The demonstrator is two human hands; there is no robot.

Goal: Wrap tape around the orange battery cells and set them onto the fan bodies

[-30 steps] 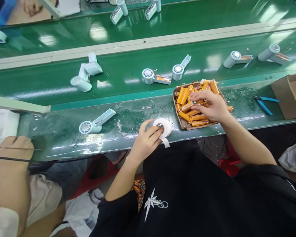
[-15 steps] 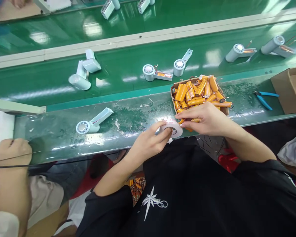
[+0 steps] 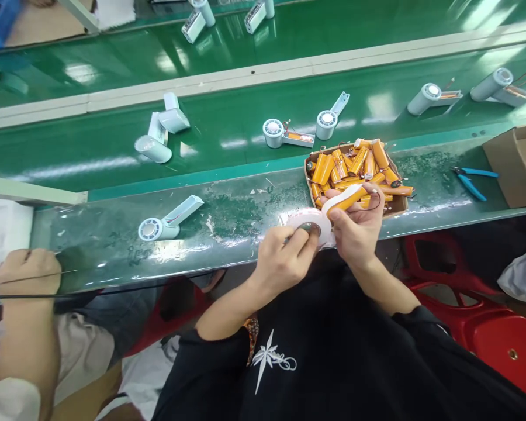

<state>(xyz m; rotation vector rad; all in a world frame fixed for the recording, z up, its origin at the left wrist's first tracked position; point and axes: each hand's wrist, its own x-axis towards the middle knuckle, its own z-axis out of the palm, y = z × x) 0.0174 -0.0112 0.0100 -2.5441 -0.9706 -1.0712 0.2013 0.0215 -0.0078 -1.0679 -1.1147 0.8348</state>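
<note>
My left hand (image 3: 284, 257) is closed around a roll of white tape (image 3: 301, 218), with fingers through its core. A strip from the roll lies along an orange battery (image 3: 347, 197), which my right hand (image 3: 360, 231) grips between thumb and fingers. Roll and battery are close together, above the bench's front edge. Just behind my right hand, a cardboard box (image 3: 402, 206) holds several more orange batteries (image 3: 326, 168) with thin wires. To the left on the bench lies a light-blue handheld fan body (image 3: 158, 228) with its handle open.
Blue-handled cutters (image 3: 471, 180) lie near a cardboard carton (image 3: 511, 161) on the right. Several fan bodies (image 3: 274, 133) sit on the green conveyor (image 3: 228, 126). A co-worker's hand (image 3: 28, 272) rests at the far left; a red stool (image 3: 504, 345) stands lower right.
My right hand has turned palm up and now shows the battery with white tape along it. The tape roll has shifted slightly right with my left hand. The view has moved a little.
</note>
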